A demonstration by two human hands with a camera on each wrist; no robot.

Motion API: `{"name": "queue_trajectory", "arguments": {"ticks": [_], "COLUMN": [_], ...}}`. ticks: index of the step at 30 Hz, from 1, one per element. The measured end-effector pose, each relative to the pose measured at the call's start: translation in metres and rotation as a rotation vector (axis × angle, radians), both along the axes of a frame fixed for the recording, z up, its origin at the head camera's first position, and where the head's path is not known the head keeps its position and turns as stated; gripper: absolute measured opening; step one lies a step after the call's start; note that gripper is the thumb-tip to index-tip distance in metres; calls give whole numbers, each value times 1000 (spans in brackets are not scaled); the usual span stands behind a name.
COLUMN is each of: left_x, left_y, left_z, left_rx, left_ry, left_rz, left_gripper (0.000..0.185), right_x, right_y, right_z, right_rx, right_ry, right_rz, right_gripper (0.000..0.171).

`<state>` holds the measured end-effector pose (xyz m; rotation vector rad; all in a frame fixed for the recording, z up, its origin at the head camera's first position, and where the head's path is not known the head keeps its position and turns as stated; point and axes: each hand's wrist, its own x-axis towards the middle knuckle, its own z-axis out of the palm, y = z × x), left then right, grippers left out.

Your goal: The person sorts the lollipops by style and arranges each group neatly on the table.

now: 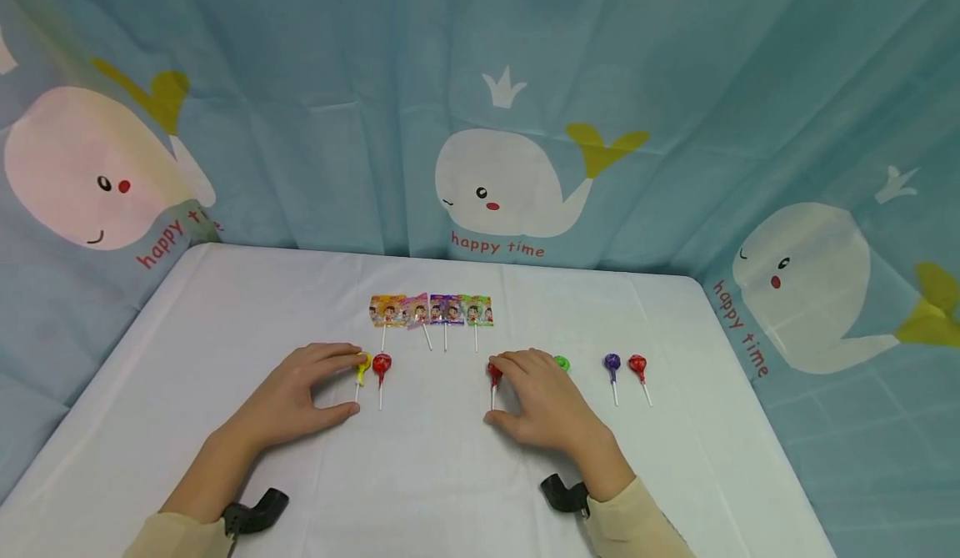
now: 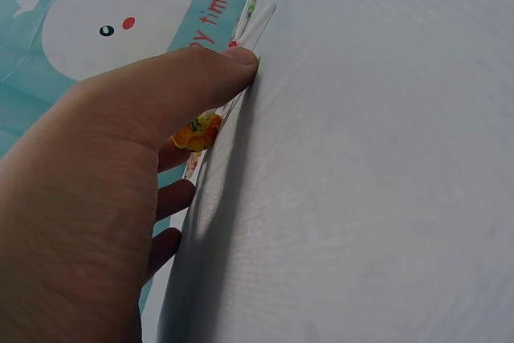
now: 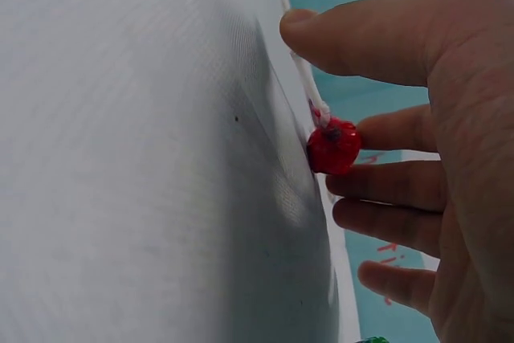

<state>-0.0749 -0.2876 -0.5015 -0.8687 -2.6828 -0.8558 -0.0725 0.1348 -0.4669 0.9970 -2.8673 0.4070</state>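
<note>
A yellow lollipop (image 1: 363, 367) lies under the fingertips of my left hand (image 1: 303, 395); the thumb rests near its stick end, well apart from the fingers. Just right of it is a red lollipop (image 1: 382, 364). My right hand (image 1: 543, 399) has its fingertips at the head of another red lollipop (image 1: 493, 372), and its thumb is down by the stick. In the right wrist view that red candy (image 3: 334, 147) shows against the fingers, with the thumb standing off. A green lollipop (image 1: 562, 363) is partly hidden behind the right hand.
Farther right lie a purple lollipop (image 1: 612, 363) and a red one (image 1: 637, 364). Toward the back, several flat wrapped lollipops (image 1: 446, 309) form a row, sticks toward me. A white cloth (image 1: 420, 483) covers the table, and a blue whale-print curtain (image 1: 315, 166) hangs behind.
</note>
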Motion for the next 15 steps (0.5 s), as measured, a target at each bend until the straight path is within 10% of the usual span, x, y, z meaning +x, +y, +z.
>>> {"name": "queue_trajectory", "arguments": {"ticks": [15], "left_x": [0], "left_y": [1], "left_z": [2], "left_rx": [1], "left_ry": [2], "left_rz": [-4], "left_gripper": [70], "right_x": [-1], "right_y": [1], "right_z": [0], "right_rx": [0], "right_ry": [-10], "right_rz": [12], "right_gripper": [77]}}
